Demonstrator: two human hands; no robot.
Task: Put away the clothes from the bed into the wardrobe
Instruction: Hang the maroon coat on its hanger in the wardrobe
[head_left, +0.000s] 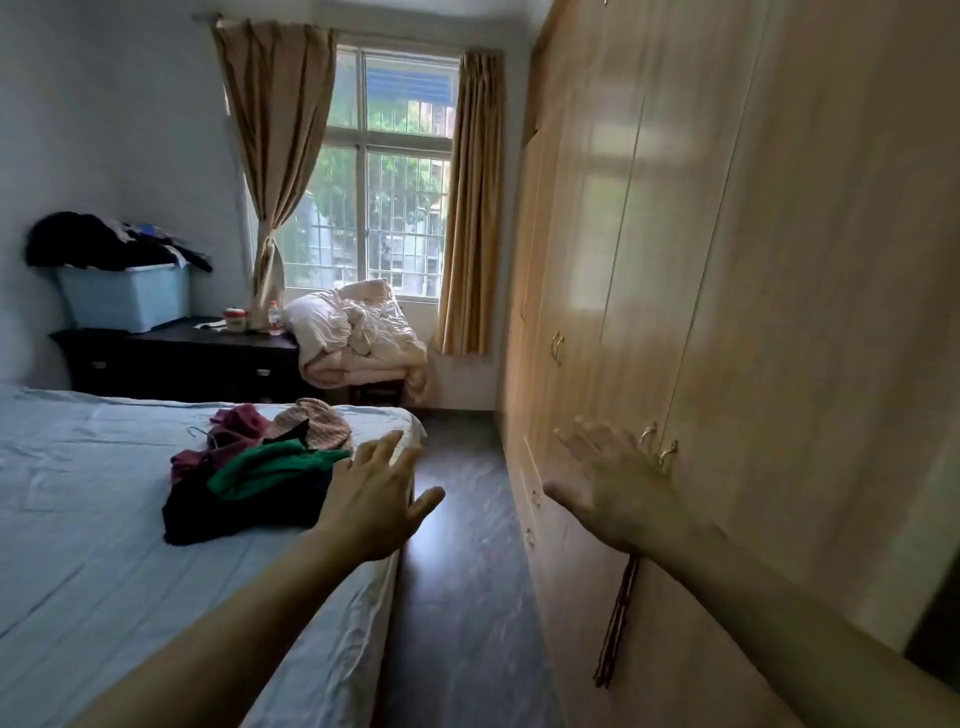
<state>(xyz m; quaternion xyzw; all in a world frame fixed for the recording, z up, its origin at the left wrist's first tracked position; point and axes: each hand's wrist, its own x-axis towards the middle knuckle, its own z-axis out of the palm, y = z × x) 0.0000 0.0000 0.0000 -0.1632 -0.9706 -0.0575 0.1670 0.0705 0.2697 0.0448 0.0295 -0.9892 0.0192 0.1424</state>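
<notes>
Green, maroon and dark clothes lie heaped on the bed, just left of the left hand, whose fingers are spread and hold nothing. Right hand, fingers also spread and empty, hangs just short of the handles on the closed wardrobe. Judgement: doors get opened first, hence clothes untouched.

Clothes on bed at left, wardrobe right.
</notes>
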